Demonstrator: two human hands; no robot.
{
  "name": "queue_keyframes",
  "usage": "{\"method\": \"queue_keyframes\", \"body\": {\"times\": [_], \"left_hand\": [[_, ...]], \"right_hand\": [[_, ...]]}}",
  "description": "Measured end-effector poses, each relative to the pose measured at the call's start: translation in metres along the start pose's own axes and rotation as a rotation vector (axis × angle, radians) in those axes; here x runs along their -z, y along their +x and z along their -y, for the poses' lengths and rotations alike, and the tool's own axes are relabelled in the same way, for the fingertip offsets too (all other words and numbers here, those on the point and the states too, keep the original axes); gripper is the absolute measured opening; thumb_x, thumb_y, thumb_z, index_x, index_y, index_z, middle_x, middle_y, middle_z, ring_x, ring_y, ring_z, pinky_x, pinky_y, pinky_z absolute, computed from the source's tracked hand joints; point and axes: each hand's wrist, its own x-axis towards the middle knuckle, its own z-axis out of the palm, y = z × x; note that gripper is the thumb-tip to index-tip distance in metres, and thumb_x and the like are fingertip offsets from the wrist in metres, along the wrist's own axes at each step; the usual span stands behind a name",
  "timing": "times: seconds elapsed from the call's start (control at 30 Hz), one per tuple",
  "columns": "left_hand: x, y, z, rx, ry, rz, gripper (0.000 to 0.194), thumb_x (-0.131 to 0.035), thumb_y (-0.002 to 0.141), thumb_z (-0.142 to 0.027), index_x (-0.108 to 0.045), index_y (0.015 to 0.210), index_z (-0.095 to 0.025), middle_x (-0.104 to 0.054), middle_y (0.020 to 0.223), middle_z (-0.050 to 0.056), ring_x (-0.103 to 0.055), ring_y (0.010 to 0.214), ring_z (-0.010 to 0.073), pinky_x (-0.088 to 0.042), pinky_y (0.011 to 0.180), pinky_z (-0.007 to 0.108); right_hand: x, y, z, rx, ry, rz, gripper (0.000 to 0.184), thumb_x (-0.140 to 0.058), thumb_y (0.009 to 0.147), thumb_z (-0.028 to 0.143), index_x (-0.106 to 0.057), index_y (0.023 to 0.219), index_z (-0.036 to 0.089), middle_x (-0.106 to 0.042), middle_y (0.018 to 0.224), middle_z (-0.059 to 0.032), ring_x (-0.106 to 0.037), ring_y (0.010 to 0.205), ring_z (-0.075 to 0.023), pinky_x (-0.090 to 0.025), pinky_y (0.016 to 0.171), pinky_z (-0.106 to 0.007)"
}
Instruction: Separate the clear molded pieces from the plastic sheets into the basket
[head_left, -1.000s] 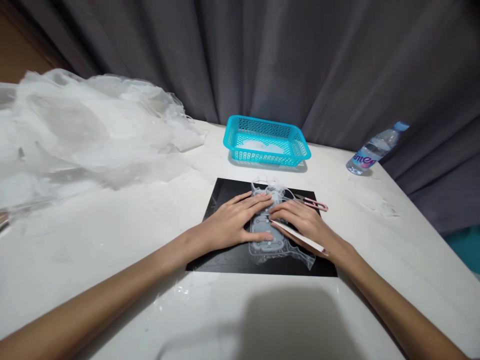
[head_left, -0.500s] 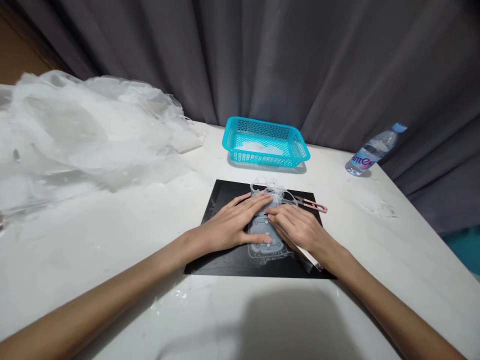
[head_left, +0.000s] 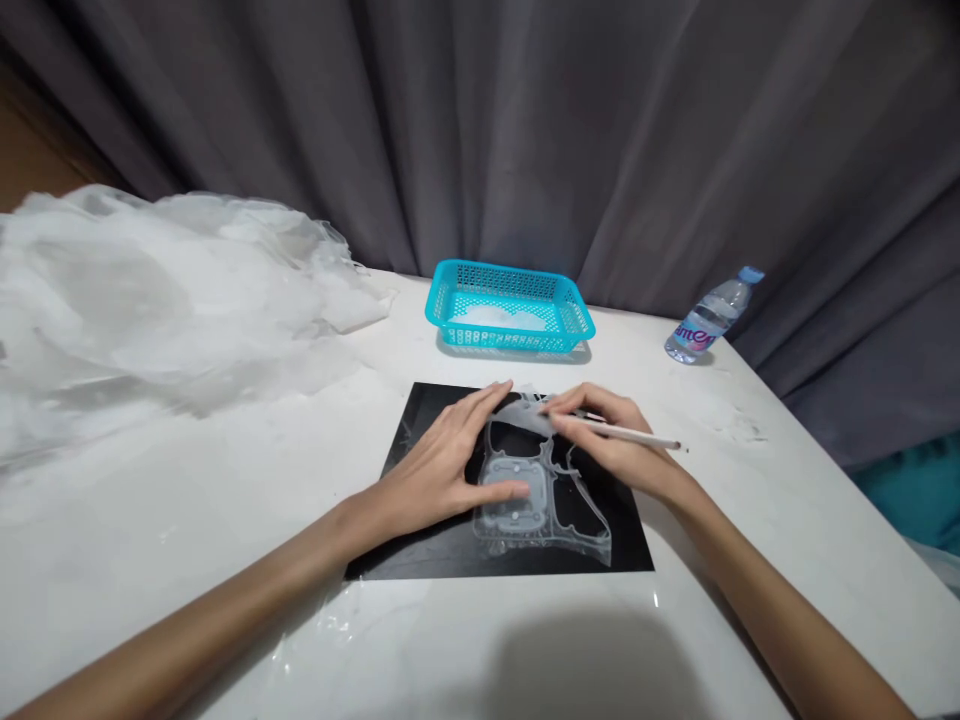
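Observation:
My left hand (head_left: 457, 455) lies spread, its thumb on a translucent moulded plastic piece (head_left: 506, 520) shaped like a rounded square with small raised dots. Its fingertips rest near the upper part of the same clear sheet. To the right, my right hand (head_left: 615, 440) pinches a slim white pen-like tool (head_left: 637, 435), tilted with its dark tip at the sheet's upper part. Thin clear plastic offcuts (head_left: 592, 540) with large openings spread beside the piece. All this lies on a black mat (head_left: 420, 555). The tool's exact tip is too small to make out.
Behind the mat stands a turquoise perforated basket (head_left: 510, 340) with whitish pieces inside. A heap of translucent plastic sheets (head_left: 165, 290) covers the left of the white table (head_left: 225, 500). A water bottle (head_left: 705, 325) stands at the back right, with clear scraps (head_left: 724, 415) in front.
My right hand has moved up and turned, swinging the tool to point left. The clear offcuts now lie spread out to the right of the piece. The whole view has shifted slightly.

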Motion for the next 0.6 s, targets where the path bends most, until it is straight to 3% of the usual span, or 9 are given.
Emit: {"method": "queue_keyframes", "body": {"times": [0.1, 0.17, 0.23, 0.33, 0.47, 0.6], "left_hand": [[-0.002, 0.002, -0.006, -0.053, -0.11, -0.104, 0.055, -0.066, 0.1, -0.047, -0.053, 0.151, -0.028, -0.063, 0.146, 0.009, -0.057, 0.134, 0.0286, -0.042, 0.115, 0.045], [-0.002, 0.003, -0.01, -0.041, -0.23, -0.108, 0.028, -0.059, 0.106, -0.039, -0.07, 0.127, -0.025, -0.074, 0.125, 0.006, -0.067, 0.116, 0.0242, -0.048, 0.105, 0.04], [0.0, 0.003, -0.015, 0.06, -0.379, -0.115, 0.024, -0.062, 0.104, -0.038, -0.074, 0.118, -0.023, -0.076, 0.119, 0.006, -0.069, 0.11, 0.0226, -0.05, 0.099, 0.036], [0.003, 0.003, -0.024, 0.215, -0.598, -0.102, 0.03, -0.071, 0.097, -0.04, -0.074, 0.12, -0.021, -0.076, 0.122, 0.006, -0.07, 0.108, 0.0229, -0.053, 0.093, 0.033], [0.004, 0.0, -0.033, 0.278, -0.738, -0.071, 0.033, -0.075, 0.093, -0.039, -0.074, 0.121, -0.021, -0.076, 0.117, 0.005, -0.069, 0.102, 0.0216, -0.054, 0.085, 0.03], [0.003, -0.003, -0.036, 0.277, -0.729, -0.065, 0.035, -0.075, 0.093, -0.041, -0.073, 0.124, -0.024, -0.075, 0.117, 0.004, -0.066, 0.1, 0.0205, -0.051, 0.086, 0.03]], "right_hand": [[-0.008, -0.01, 0.017, 0.044, 0.071, 0.153, 0.007, -0.069, 0.098, 0.029, -0.07, 0.098, 0.023, -0.076, 0.119, -0.0066, -0.07, 0.115, -0.0233, -0.053, 0.102, -0.042], [-0.009, -0.016, 0.019, 0.084, 0.088, 0.1, 0.01, -0.065, 0.1, 0.032, -0.07, 0.102, 0.023, -0.072, 0.124, -0.0073, -0.068, 0.12, -0.0238, -0.052, 0.105, -0.042], [-0.006, -0.021, 0.015, 0.106, 0.022, -0.016, 0.024, -0.051, 0.107, 0.036, -0.071, 0.1, 0.023, -0.069, 0.125, -0.0078, -0.065, 0.123, -0.0242, -0.051, 0.107, -0.043], [-0.005, -0.028, 0.002, 0.166, -0.25, -0.136, 0.043, -0.032, 0.112, 0.035, -0.073, 0.105, 0.022, -0.066, 0.122, -0.0107, -0.063, 0.121, -0.0257, -0.051, 0.104, -0.044], [-0.014, -0.033, -0.009, 0.285, -0.801, -0.078, 0.038, -0.038, 0.111, 0.03, -0.063, 0.134, 0.013, -0.068, 0.11, -0.0148, -0.063, 0.1, -0.0288, -0.052, 0.091, -0.046], [-0.015, -0.034, -0.011, 0.299, -1.136, -0.09, 0.042, -0.042, 0.11, 0.028, -0.055, 0.143, 0.004, -0.068, 0.097, -0.0147, -0.061, 0.09, -0.0291, -0.052, 0.085, -0.044]]}}
